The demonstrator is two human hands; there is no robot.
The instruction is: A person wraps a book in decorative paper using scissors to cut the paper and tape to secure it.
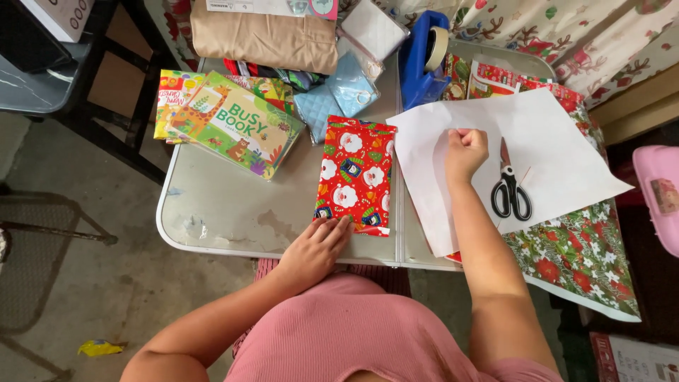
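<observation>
Flat red wrapped parcel printed with Santa faces lies mid-table, long axis running from the near edge of the worn grey folding table toward the far side. Left hand, open and flat, rests on the parcel's near end. Right hand, closed in a fist, presses the white paper sheet beside black-handled scissors. Bare tabletop lies left of the parcel.

The right hand is curled into a fist on the white paper sheet, so whatever its fingers pinch cannot be told. That sheet hides most of the floral wrapping paper at the desk's right edge. The pink box is cut off by the picture's right edge.
</observation>
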